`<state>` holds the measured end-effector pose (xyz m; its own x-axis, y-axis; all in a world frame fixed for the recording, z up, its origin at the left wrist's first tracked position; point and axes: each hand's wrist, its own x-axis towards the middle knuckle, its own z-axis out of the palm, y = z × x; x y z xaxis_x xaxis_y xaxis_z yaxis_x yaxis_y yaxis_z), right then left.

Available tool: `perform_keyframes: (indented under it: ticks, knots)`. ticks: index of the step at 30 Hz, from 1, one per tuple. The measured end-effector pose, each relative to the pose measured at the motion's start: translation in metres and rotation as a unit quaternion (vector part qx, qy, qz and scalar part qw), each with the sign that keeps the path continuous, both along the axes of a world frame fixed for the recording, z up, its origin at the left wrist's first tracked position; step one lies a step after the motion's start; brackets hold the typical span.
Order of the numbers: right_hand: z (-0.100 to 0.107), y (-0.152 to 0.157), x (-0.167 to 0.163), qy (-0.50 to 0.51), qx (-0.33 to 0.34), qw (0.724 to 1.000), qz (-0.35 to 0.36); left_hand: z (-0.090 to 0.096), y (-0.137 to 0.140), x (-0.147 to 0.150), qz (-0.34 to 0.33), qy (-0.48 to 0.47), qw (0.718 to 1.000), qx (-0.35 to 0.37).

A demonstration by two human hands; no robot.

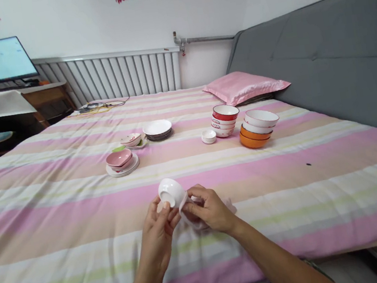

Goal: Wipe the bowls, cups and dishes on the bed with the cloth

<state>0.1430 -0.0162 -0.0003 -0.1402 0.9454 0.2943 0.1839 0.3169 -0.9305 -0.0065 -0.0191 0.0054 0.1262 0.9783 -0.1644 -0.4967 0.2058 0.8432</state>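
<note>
A small white bowl [171, 190] is tilted on its side above the bed, its foot turned toward me. My left hand [160, 223] grips it from the left, thumb against the foot. At the bowl's rim, my right hand [209, 207] pinches a pale pinkish cloth [193, 218], which touches the bowl's right edge and hangs below the fingers. The inside of the bowl is hidden from view.
Striped bedding [89, 213] covers the bed. Farther back stand pink bowls on plates [119, 159], patterned dishes [131, 139], stacked white plates [157, 128], tiny white dishes [208, 136], red-rimmed bowls [226, 119] and white and orange bowls [259, 128]. A pink pillow [246, 85] lies behind.
</note>
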Motion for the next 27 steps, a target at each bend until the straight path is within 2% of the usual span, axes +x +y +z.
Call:
perform_keyframes:
  ticks: [3, 5, 10, 15, 27]
  knots:
    - [0.001, 0.0, 0.001, 0.026, -0.008, 1.0, 0.005, 0.001, -0.002, 0.002, -0.011, 0.047, 0.999, -0.008]
    - [0.002, 0.0, 0.002, 0.073, -0.029, 0.996, 0.037, 0.002, -0.004, 0.003, -0.008, 0.083, 0.997, -0.001]
    - [0.003, 0.0, 0.005, 0.168, -0.097, 0.975, 0.108, 0.003, -0.003, 0.0, 0.037, 0.115, 0.992, 0.032]
    - [0.005, 0.001, 0.009, 0.157, -0.126, 0.973, 0.114, -0.003, 0.001, -0.005, 0.022, 0.144, 0.987, 0.062]
    - [0.0, 0.003, 0.009, 0.116, -0.086, 0.987, 0.066, -0.007, 0.002, -0.004, 0.042, 0.154, 0.972, 0.174]
